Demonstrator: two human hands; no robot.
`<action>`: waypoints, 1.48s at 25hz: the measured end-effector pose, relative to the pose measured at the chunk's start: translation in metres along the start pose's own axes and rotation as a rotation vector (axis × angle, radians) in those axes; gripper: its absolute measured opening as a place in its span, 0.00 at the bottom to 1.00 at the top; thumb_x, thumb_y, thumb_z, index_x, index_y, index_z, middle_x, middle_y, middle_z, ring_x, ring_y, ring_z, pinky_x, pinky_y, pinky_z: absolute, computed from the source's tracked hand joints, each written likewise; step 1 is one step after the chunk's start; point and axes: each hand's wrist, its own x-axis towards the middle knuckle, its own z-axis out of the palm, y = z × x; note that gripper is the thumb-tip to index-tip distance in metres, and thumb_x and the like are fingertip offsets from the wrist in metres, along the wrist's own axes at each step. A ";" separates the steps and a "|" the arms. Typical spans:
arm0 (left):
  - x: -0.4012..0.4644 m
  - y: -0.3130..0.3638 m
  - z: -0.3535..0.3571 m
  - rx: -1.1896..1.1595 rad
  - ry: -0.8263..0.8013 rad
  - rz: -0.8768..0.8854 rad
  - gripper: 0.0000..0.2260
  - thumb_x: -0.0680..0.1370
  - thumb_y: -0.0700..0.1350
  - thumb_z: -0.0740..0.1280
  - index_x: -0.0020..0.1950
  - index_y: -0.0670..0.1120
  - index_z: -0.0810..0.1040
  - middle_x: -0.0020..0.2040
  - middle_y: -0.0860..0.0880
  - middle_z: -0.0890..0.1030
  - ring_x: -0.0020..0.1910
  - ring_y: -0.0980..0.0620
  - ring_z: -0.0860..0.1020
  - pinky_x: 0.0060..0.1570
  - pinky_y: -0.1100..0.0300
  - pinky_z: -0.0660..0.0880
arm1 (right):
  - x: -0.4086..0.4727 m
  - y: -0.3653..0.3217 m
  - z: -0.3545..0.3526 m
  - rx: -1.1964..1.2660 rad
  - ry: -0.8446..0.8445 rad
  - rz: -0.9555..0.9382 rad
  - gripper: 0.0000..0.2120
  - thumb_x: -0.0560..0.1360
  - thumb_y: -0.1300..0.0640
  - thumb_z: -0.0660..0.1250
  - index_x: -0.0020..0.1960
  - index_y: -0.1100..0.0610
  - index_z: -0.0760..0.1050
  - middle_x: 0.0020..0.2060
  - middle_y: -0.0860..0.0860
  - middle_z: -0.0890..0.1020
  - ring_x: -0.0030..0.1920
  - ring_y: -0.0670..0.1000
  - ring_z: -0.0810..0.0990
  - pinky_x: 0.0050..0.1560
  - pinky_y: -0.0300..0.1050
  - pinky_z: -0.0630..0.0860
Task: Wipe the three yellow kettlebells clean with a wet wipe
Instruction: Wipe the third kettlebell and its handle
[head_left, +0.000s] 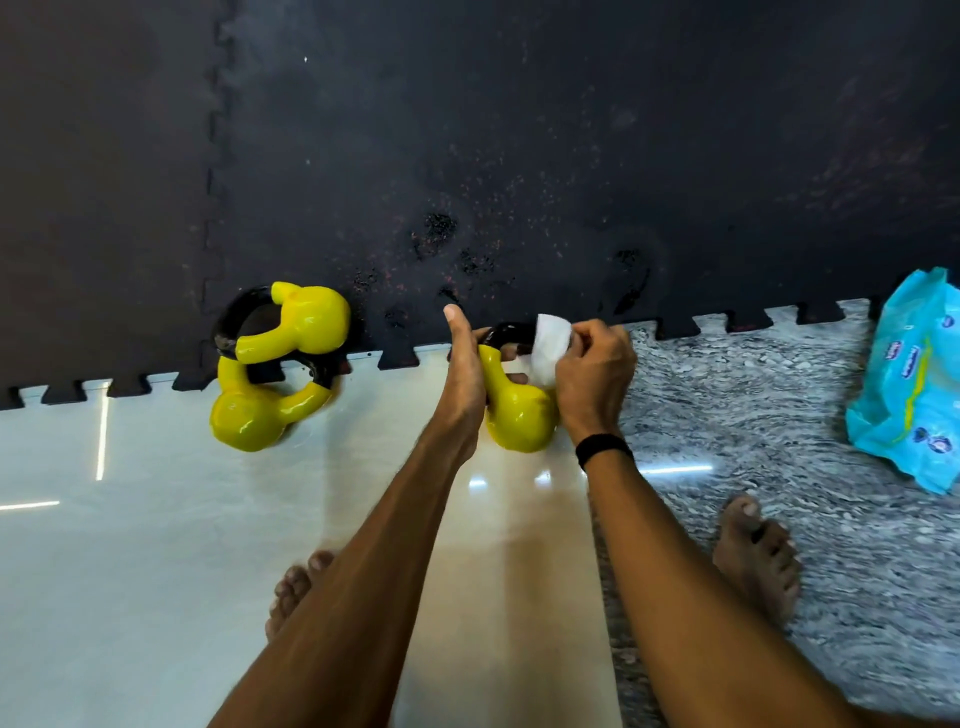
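From the head camera: the left hand (465, 358) wraps one glossy yellow kettlebell with a black handle (517, 410), its grip closed on the neck, thumb up toward twelve o'clock. I read that as bracing, so the bell does not roll on the pale polished floor tile (156, 545). The right hand (592, 374), a black wristband (602, 448) on its wrist, pinches a folded white wet wipe (548, 345) against the handle, at one o'clock from the bell's body. That hold suits rubbing the loop.

The bell lies at picture centre, on the tile at the edge of the black jigsaw-edged foam mat (519, 130). At nine o'clock, two more yellow kettlebells (280, 364) lie touching, handles interlocked. At three o'clock sits a blue wet-wipe packet (909, 384), on the speckled grey stone floor (753, 415).

The coating looks shiny and slick; no grime is visible.
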 end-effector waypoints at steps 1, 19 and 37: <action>0.001 0.000 0.000 0.015 -0.005 0.009 0.30 0.80 0.64 0.40 0.49 0.50 0.78 0.44 0.48 0.82 0.44 0.50 0.81 0.38 0.62 0.81 | -0.004 -0.009 0.003 0.022 -0.045 -0.066 0.06 0.75 0.66 0.63 0.46 0.63 0.79 0.45 0.61 0.76 0.42 0.55 0.74 0.38 0.36 0.58; 0.015 -0.007 0.004 0.106 0.106 -0.003 0.19 0.83 0.56 0.51 0.61 0.46 0.74 0.49 0.45 0.77 0.49 0.47 0.78 0.38 0.62 0.77 | -0.010 0.007 -0.005 -0.197 -0.084 -0.131 0.11 0.68 0.68 0.61 0.46 0.64 0.80 0.45 0.61 0.79 0.49 0.62 0.74 0.47 0.51 0.66; 0.022 -0.009 0.004 0.438 0.076 0.038 0.14 0.74 0.52 0.72 0.48 0.41 0.84 0.35 0.46 0.84 0.26 0.46 0.80 0.31 0.57 0.79 | -0.048 0.033 -0.014 -0.176 -0.102 0.082 0.09 0.76 0.60 0.65 0.54 0.61 0.79 0.47 0.59 0.77 0.49 0.63 0.75 0.53 0.53 0.65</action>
